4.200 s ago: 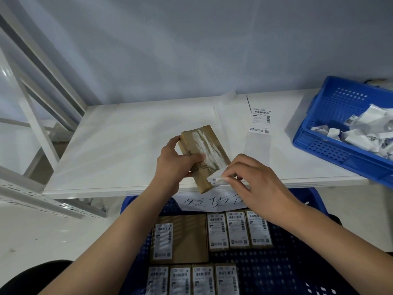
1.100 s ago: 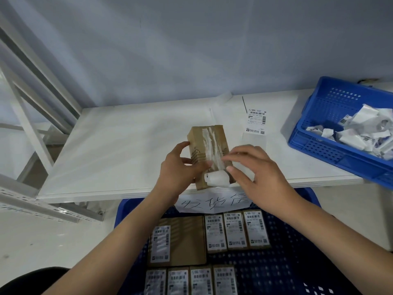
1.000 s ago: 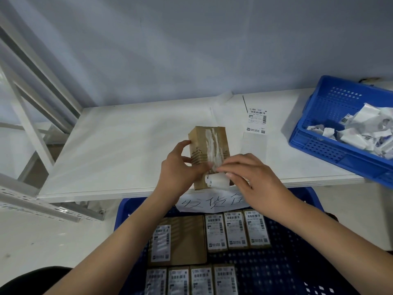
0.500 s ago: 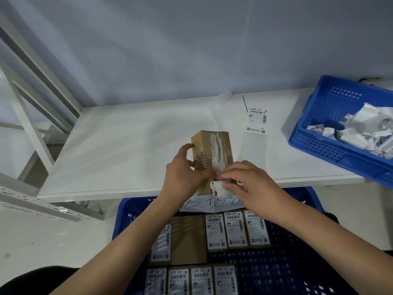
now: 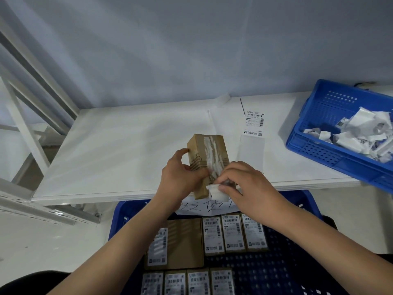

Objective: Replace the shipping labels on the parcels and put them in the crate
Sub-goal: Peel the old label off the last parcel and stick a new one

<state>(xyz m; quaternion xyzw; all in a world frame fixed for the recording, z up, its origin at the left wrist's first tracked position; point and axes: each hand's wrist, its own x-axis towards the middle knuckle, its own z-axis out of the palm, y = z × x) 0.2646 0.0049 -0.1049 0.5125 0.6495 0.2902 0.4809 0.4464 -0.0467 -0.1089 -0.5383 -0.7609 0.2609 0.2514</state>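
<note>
While our left hand (image 5: 180,177) wraps its fingers and thumb round the brown parcel (image 5: 205,154), holding it tilted just above the near edge of the white table (image 5: 119,145), our right hand (image 5: 244,184) pinches the rolled-up old label (image 5: 217,191) at the parcel's lower end, thumb and curled fingers closed on the paper. Torn white strips of label residue (image 5: 213,155) run down the parcel's upper face

Just right of the parcel, a fresh shipping label (image 5: 254,124) lies flat on the table with a blank strip of backing (image 5: 251,147) below it. Farther right of the parcel, at the table's end, a blue bin (image 5: 331,150) holds a heap of crumpled peeled labels (image 5: 361,133). Below the parcel, under the table edge, a blue crate (image 5: 276,271) holds labelled parcels (image 5: 232,232) lying flat in rows, beside a larger labelled box (image 5: 185,243); a white sheet with handwritten characters (image 5: 204,207) hangs over the crate's far rim, and our forearms cross over the crate, hiding part of its contents

Left of the parcel, beyond the table, white metal shelving struts (image 5: 32,116) slant across. Behind the table stands a plain pale blue-grey wall (image 5: 191,50), and a pale floor (image 5: 42,241) shows left of the crate
</note>
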